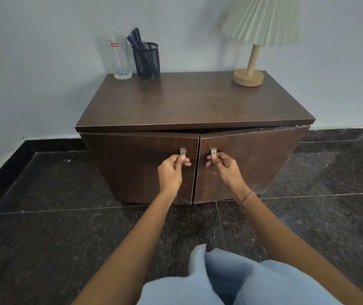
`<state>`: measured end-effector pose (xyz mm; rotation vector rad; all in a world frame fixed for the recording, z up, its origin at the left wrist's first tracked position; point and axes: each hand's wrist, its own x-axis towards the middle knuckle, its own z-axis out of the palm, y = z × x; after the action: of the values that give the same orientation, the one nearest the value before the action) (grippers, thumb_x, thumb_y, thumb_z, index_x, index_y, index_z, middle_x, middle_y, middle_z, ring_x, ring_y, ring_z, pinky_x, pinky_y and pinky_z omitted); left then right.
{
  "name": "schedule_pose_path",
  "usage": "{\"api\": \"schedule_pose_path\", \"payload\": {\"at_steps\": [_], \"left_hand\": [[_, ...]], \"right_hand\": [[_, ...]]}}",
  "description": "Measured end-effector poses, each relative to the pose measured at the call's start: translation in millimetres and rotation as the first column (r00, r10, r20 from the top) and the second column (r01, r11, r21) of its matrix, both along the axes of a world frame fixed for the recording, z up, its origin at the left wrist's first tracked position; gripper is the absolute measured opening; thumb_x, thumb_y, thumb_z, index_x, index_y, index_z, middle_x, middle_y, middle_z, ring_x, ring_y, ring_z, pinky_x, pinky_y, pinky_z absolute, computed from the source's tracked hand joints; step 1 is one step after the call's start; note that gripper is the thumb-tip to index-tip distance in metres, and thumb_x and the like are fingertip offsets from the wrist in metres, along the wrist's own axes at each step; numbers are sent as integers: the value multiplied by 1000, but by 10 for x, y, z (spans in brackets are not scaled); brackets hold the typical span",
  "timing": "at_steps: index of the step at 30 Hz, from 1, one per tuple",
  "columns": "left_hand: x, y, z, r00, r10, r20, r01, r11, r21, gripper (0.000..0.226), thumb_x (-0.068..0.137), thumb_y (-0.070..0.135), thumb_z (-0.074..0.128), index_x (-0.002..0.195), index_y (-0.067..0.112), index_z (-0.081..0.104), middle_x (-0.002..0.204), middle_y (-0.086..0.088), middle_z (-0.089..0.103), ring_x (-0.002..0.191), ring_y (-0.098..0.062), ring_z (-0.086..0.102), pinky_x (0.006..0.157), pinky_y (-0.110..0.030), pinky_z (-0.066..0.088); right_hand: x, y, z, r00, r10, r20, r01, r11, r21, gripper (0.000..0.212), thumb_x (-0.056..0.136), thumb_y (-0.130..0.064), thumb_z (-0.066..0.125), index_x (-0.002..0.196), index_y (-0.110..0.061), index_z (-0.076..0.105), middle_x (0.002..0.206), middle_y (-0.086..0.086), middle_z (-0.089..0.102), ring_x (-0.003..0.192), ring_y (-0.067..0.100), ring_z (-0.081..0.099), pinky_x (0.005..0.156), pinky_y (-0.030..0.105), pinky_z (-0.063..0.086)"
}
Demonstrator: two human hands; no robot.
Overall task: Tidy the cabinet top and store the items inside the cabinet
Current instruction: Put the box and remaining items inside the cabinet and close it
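A low dark wooden cabinet (193, 106) stands against the wall. Both its doors are slightly ajar, with a dark gap under the top. My left hand (171, 170) grips the metal handle (183, 153) of the left door. My right hand (224, 167) grips the metal handle (213, 153) of the right door. On the top's back left corner stand a clear tall glass (118, 57) with a red label and a black mesh pen holder (146, 60) with several pens. A lamp (257, 36) with a pleated white shade and wooden base stands at the back right.
The floor (44, 227) is dark polished stone tile. A pale wall (33, 62) runs behind the cabinet, with a black skirting at its foot. Light blue clothing (231, 280) on my lap fills the bottom of the view.
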<state>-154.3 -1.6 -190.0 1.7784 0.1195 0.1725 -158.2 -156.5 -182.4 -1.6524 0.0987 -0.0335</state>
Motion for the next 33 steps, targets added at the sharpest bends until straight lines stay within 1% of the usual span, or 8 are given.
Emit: {"api": "schedule_pose_path", "payload": {"at_steps": [9,12,17,22,27,28,30,33], "left_hand": [[258,-26,-13,1000,-3,29,2,999,32,25,98,22,49,83,15,68,76,6,71,86,-12,68,93,-37,51],[316,-17,-54,999,-6,50,4,999,39,25,97,23,49,83,17,69,77,7,71,85,-9,68,92,-37,51],[347,-11,-96,998,-13,55,12,1000,13,25,97,24,50,83,17,69,79,5,72,89,-12,68,94,-38,51],[324,8,-86,998,-38,58,38,999,16,25,97,26,50,82,20,69,79,8,72,87,-4,67,96,-35,50],[338,10,-83,998,-46,53,46,999,-1,26,97,25,50,80,23,68,80,8,72,88,-6,67,97,-37,50],[341,8,-86,998,-47,53,47,999,-8,26,97,25,50,79,23,68,80,7,72,89,-8,68,97,-38,50],[337,0,-89,998,-46,52,47,999,-18,26,97,24,49,77,25,67,79,7,72,89,-10,68,97,-37,50],[330,6,-80,998,-54,35,54,999,-4,27,98,24,49,79,22,67,80,6,71,89,-9,67,95,-33,49]], "right_hand": [[203,32,31,1000,5,14,-4,999,-37,21,99,-24,46,82,-27,57,76,-7,63,76,1,57,64,17,41],[248,44,-15,1000,-4,29,5,1000,-28,22,99,-25,46,81,-27,58,74,-7,63,76,5,56,62,19,39],[278,47,-82,997,-19,71,23,998,-53,25,99,-29,45,78,-29,59,71,-9,63,74,16,49,58,22,35],[284,47,-99,996,-30,81,37,996,-85,25,99,-31,45,78,-31,60,72,-11,65,77,16,50,62,23,37],[295,36,-91,998,-12,56,17,995,-95,24,99,-31,44,81,-31,60,73,-11,65,78,16,49,60,23,37],[297,41,-97,998,-11,63,17,995,-95,24,99,-31,44,82,-31,60,73,-11,64,76,14,51,63,23,38],[298,51,-112,997,-18,75,25,995,-95,25,99,-30,43,81,-31,60,73,-10,63,75,3,54,70,22,39],[291,50,-116,997,-28,78,36,994,-107,25,100,-30,43,81,-31,60,71,-10,63,74,-4,54,70,19,39]]}}
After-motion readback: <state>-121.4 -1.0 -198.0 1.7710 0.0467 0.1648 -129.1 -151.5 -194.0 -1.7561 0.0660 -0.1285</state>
